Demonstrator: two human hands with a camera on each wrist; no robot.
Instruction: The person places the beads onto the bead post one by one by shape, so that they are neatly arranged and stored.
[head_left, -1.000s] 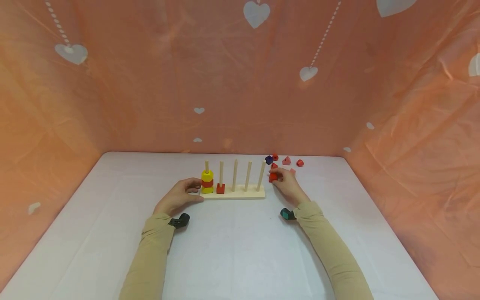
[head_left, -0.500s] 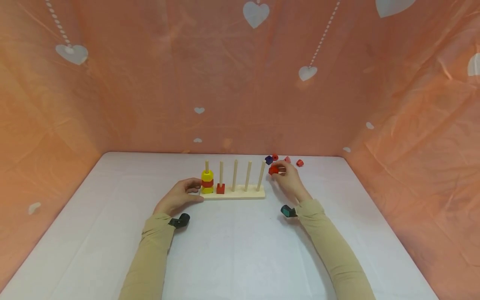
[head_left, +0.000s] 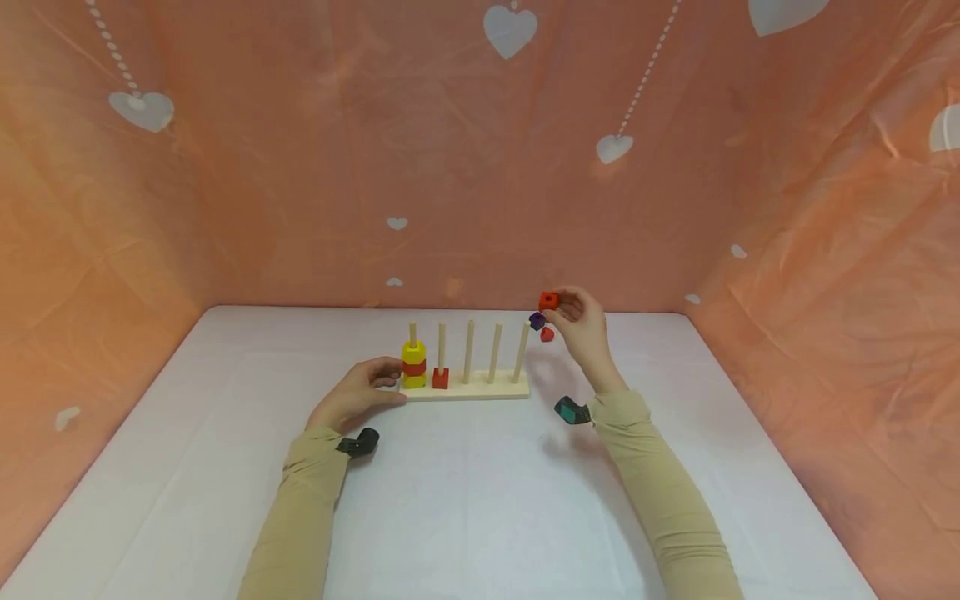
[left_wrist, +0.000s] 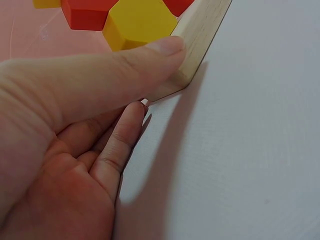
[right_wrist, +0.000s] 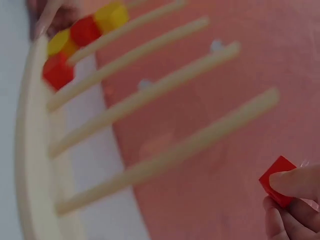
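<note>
Right grip (head_left: 587,329) is clenched on a red holed block (head_left: 543,305), which is lifted off the worktop (head_left: 465,500) at right of centre in the head view, up and to the right of the tip of the rightmost peg (head_left: 522,354). Per the right wrist view, lower right of frame, the pinch is made with the right thumb (right_wrist: 295,182) laid over the block's face. What looks like a hole is turned to the head camera; best left uncovered, so no fingertip gets trapped against wood.

Left grip (head_left: 363,387) is clasped on the left end of the wooden base (head_left: 468,392); far fingers partly hidden. That brace is judged sound; firm pressure recommended whenever a peg is touched.

Clearance: tips could be clipped by a low sweep, so height should be held and the hole lined up before any lowering. Purple block (head_left: 537,321) and small red block (head_left: 547,334), just below the held one in frame, should not be brushed. Same for the yellow-red-yellow stack (head_left: 414,367), left of centre.
</note>
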